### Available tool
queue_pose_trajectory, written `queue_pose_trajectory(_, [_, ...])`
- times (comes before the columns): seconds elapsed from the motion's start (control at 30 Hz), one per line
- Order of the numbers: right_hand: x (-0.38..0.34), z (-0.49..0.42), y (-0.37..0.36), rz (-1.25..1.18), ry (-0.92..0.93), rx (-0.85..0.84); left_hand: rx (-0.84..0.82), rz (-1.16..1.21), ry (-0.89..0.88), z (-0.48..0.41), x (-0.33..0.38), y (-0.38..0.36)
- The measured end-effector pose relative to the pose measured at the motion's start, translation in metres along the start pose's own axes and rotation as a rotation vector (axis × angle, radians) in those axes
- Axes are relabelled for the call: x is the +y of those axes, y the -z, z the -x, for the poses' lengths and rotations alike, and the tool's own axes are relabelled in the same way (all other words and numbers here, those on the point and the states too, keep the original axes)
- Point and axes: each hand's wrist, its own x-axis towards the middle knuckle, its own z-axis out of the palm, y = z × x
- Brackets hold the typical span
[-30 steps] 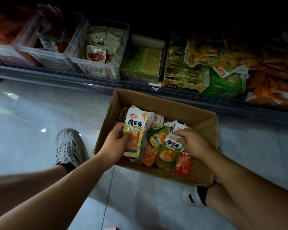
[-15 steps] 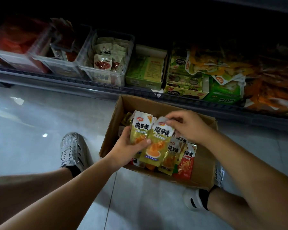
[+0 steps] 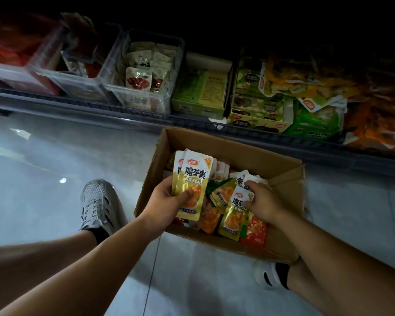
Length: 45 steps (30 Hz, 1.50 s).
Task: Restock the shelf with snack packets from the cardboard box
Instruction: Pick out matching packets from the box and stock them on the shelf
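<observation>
Head view, person crouched on the floor [image 3: 55, 156] in front of the lowest shelf [image 3: 96, 105].

Position: the cardboard box [image 3: 281, 172] sits open on the floor just short of the shelf rail, with a loose heap of snack packets inside.

Left hand [image 3: 167, 201]: fingers wrapped round the lower half of the held stack [image 3: 193, 176], thumb across the printed face. At least two yellow packets show, and the count behind them is not readable. The stack is above the box's left near corner.

Right hand [image 3: 266, 202]: down in the box, fingers curled narrow on the upper end of a loose packet [image 3: 233, 218] of the same yellow kind. It reads as a pinch.

Orientation: the held stack's long axis runs near to far, white sealed top toward the shelf, print up toward the camera. The loose packet lies face up on the heap, its long axis roughly parallel to the stack's but leaning a little, white top under the fingers.

Step in hand (judgement): gathering matching packets into one bundle before shelving.

- Lift the loose packet by its top seal, clear of the orange and red packets beside it.
- Keep it face up and top away, so it lands square on the stack.
- Ease the left thumb only enough to admit it, then re-clamp.

Target slot is not identified. The clear bin [image 3: 144, 71] holds a different product.
</observation>
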Motion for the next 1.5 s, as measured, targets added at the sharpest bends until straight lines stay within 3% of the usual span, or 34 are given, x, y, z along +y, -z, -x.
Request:
queue_pose_trajectory(0.17, [0.006, -0.005, -0.010, 0.027, 0.005, 0.025, 0.016, -0.032, -0.009, -0.001, -0.001, 0.001])
queue_pose_trajectory(0.3, [-0.013, 0.003, 0.017, -0.094, 0.144, 0.041, 0.042, -0.019, 0.013, -0.003, -0.002, 0.000])
queue_pose_trajectory(0.57, [-0.087, 0.023, 0.080, -0.397, 0.224, -0.001, 0.068, -0.026, 0.023, 0.002, 0.000, -0.005])
queue_pose_trajectory(0.73, [-0.113, 0.028, 0.063, -0.615, 0.167, 0.063, -0.046, 0.120, 0.085, 0.005, 0.005, -0.009])
queue_pose_trajectory(0.93, [-0.106, 0.020, 0.053, -0.872, 0.083, 0.035, -0.031, -0.026, 0.039, 0.005, 0.002, -0.006])
queue_pose_trajectory(0.97, [-0.094, 0.014, 0.052, -0.809, 0.055, 0.099, -0.016, -0.001, 0.042, 0.003, 0.001, -0.005])
queue_pose_trajectory(1.03, [-0.063, 0.001, 0.047, -0.438, 0.020, 0.188, 0.002, 0.052, 0.052, 0.001, 0.000, -0.003])
queue_pose_trajectory(1.13, [-0.017, -0.008, 0.028, -0.008, -0.049, 0.067, 0.008, 0.097, 0.051, -0.001, -0.002, -0.001])
queue_pose_trajectory(1.3, [0.013, -0.012, -0.002, 0.020, -0.117, 0.045, 0.002, 0.084, 0.037, -0.001, -0.004, 0.000])
queue_pose_trajectory(1.4, [0.015, -0.016, -0.005, 0.029, -0.081, 0.111, 0.003, 0.070, 0.038, -0.001, -0.004, 0.000])
queue_pose_trajectory(1.5, [0.017, -0.020, -0.001, 0.063, -0.045, 0.073, 0.005, 0.057, 0.043, 0.000, -0.005, 0.001])
